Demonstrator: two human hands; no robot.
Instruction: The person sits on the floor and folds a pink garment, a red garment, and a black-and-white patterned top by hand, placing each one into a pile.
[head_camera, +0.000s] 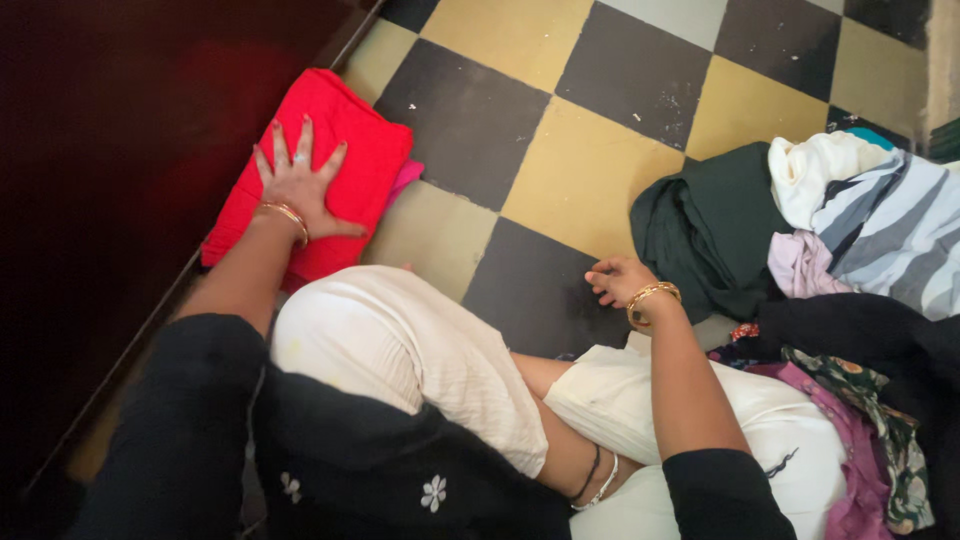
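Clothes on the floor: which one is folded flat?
The red cloth under the left hand, by the dark cabinet; the others lie crumpled beside the right hand.

Bare floor (580, 170) between red cloth (340, 140) and clothes pile (800, 230).

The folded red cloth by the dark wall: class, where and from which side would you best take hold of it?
Probably the near right edge of the red cloth, coming from the open floor side. It lies flat and folded against the dark wall, with the left hand pressed flat on top, so only the floor-side edges look free to slip fingers under.
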